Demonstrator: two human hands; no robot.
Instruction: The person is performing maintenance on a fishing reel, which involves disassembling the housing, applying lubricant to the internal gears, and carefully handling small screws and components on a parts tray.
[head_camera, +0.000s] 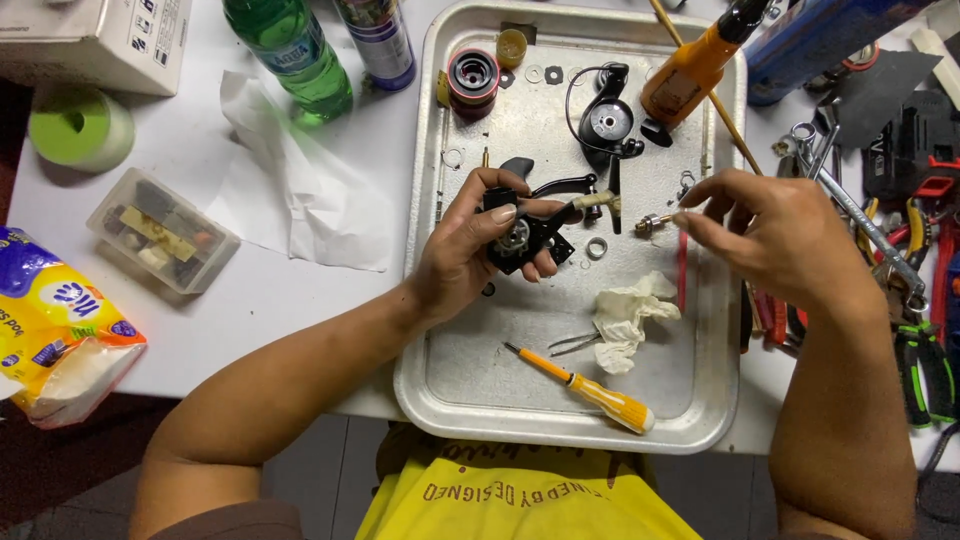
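Head view: over a metal tray (450, 400), the left hand (470, 245) grips a black reel body (520, 235); the right hand (770, 235) pinches a small brass part (652, 223). A yellow packet (50, 310) lies far left, a white box (100, 40) beyond.

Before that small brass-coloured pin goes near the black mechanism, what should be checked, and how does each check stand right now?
1. Left hand grips the black reel body: ok.
2. Right hand pinches the small brass-coloured pin: ok.
3. Pin and body apart, nothing between them: ok.
4. Metal tray under both, to catch drops: ok.
5. Orange-handled screwdriver close by on the tray: ok.
6. Pin lined up with its hole: cannot tell.
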